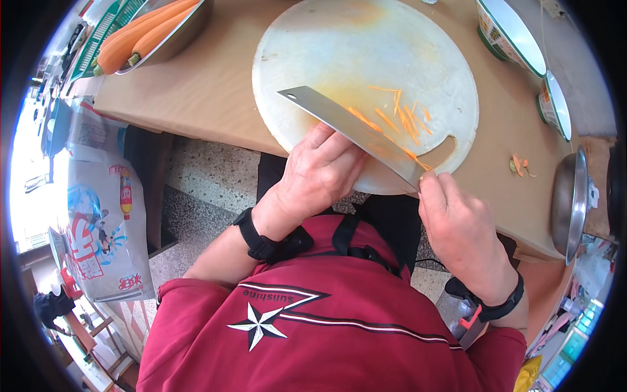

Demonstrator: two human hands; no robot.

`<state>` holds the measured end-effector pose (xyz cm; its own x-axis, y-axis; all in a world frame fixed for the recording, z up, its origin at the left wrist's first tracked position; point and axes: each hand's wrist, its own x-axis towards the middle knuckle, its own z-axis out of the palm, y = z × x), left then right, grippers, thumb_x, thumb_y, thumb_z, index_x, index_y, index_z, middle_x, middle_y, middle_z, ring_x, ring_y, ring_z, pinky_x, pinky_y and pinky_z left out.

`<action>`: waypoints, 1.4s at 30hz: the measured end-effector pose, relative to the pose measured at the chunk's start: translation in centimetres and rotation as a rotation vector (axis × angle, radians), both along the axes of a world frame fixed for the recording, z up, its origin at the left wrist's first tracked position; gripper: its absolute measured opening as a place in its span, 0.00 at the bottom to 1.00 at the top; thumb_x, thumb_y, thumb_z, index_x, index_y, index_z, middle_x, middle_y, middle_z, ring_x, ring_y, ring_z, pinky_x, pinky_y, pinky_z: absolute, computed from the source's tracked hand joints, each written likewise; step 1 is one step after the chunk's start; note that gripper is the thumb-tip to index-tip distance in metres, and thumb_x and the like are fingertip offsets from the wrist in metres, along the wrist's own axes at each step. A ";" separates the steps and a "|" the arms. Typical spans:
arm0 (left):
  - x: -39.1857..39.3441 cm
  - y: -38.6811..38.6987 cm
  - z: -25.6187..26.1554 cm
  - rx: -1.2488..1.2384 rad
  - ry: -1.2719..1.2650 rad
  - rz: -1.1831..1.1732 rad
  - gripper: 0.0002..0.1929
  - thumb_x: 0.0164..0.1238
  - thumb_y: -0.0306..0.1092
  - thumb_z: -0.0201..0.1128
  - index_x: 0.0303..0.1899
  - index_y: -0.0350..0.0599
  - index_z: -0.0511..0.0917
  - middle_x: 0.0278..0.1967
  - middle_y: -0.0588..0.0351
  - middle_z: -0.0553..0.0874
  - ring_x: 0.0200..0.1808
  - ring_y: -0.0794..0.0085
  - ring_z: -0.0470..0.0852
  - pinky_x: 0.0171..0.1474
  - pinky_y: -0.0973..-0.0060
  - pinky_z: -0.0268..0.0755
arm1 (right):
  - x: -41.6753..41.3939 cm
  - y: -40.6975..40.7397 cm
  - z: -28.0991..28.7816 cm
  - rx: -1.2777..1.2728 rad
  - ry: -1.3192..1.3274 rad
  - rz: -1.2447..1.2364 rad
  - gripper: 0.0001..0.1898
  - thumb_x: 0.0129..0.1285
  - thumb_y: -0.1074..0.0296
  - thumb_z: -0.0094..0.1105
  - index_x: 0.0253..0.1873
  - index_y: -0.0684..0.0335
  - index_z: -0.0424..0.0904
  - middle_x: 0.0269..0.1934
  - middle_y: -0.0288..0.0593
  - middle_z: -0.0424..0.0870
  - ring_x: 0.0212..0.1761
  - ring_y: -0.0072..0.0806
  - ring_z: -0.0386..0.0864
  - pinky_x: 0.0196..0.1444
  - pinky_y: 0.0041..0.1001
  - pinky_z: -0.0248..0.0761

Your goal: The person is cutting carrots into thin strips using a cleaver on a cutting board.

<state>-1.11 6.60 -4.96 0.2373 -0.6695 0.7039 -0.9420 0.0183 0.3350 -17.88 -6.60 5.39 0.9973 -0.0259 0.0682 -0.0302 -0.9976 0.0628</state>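
A wide steel cleaver (348, 127) lies slantwise over the near part of a round, pale cutting board (313, 59). My right hand (458, 225) is closed at the blade's right end, its grip hiding the handle. Bent fingers of my left hand (325, 171) are against the near side of the blade; whether they hold anything beneath is hidden. Thin orange shreds (406, 120), apparently carrot, lie scattered on the board beyond the cleaver. Others cling along the blade, reaching my right fingertips.
Whole carrots (142, 36) fill a metal bowl (196, 34) at upper left, beside a green basket (98, 41). Two green-and-white bowls (514, 36) stand at right, above a metal basin (568, 206). Small scraps (520, 165) rest on the brown-covered table (196, 108).
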 end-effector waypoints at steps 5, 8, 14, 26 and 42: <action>0.1 0.1 -0.1 0.001 -0.003 -0.013 0.12 0.47 0.22 0.68 0.38 0.37 0.86 0.44 0.53 0.82 0.47 0.58 0.81 0.50 0.67 0.78 | 0.2 0.4 0.0 -0.010 0.029 0.007 0.08 0.58 0.76 0.56 0.42 0.65 0.70 0.28 0.39 0.71 0.20 0.24 0.77 0.20 0.25 0.73; 0.0 0.2 -0.3 0.002 0.023 -0.015 0.13 0.46 0.22 0.70 0.38 0.37 0.86 0.43 0.53 0.82 0.47 0.58 0.81 0.49 0.66 0.79 | 0.5 0.8 -0.1 -0.046 0.036 -0.002 0.08 0.58 0.76 0.56 0.41 0.65 0.70 0.28 0.39 0.71 0.20 0.23 0.77 0.19 0.24 0.72; 0.2 0.3 -0.2 0.018 0.064 -0.031 0.13 0.46 0.22 0.70 0.38 0.37 0.86 0.43 0.53 0.82 0.47 0.57 0.81 0.49 0.65 0.79 | 1.2 1.5 0.1 -0.076 0.052 -0.012 0.07 0.58 0.74 0.57 0.41 0.65 0.70 0.27 0.38 0.71 0.20 0.22 0.78 0.20 0.23 0.72; 0.1 0.4 0.1 0.064 0.067 -0.053 0.13 0.48 0.22 0.68 0.39 0.34 0.85 0.43 0.50 0.82 0.46 0.57 0.83 0.49 0.68 0.79 | 7.3 0.7 -2.1 0.093 -0.055 0.018 0.06 0.60 0.73 0.58 0.38 0.64 0.70 0.27 0.47 0.80 0.28 0.35 0.85 0.27 0.29 0.80; 0.3 0.2 1.3 -0.048 0.198 -0.025 0.13 0.60 0.20 0.67 0.48 0.35 0.84 0.46 0.46 0.84 0.47 0.54 0.85 0.51 0.67 0.79 | 2.4 -3.9 -0.8 1.216 -0.082 -0.431 0.14 0.75 0.65 0.51 0.34 0.67 0.73 0.20 0.39 0.75 0.16 0.19 0.72 0.20 0.24 0.64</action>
<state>-0.80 6.82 -3.64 0.3578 -0.6441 0.6761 -0.8568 0.0614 0.5120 -15.44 -10.50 4.55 0.8873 -0.4303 -0.1657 -0.3223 -0.3217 -0.8903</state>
